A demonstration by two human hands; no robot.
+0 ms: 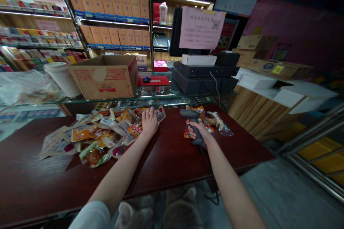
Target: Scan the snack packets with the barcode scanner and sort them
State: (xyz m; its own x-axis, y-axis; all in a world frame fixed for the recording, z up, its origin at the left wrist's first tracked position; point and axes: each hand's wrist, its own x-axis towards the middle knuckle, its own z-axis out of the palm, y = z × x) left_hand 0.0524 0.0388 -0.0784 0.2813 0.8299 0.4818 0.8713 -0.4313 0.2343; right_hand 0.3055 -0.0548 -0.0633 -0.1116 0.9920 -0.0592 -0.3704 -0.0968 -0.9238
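My right hand [199, 132] is wrapped round the grip of a dark grey handheld barcode scanner [191, 115], its cable hanging down past the table edge. The scanner's head points left, above a few snack packets [215, 120] at the table's right. My left hand [150, 123] reaches to the right end of a heap of sealed snack packets [107, 128]. Its fingers are bent over a pale packet [161, 113] that sticks out beyond them; the fingertips' hold is partly hidden. The heap mixes orange, green and whitish vacuum packs with brown food inside.
Behind the dark red table [172, 157] is a glass counter with an open cardboard box [104, 78], a white cup [63, 78], a mouse [146, 79] and a monitor [176, 32] bearing a paper sign. Cartons [279, 68] stand at the right. Stocked shelves line the back.
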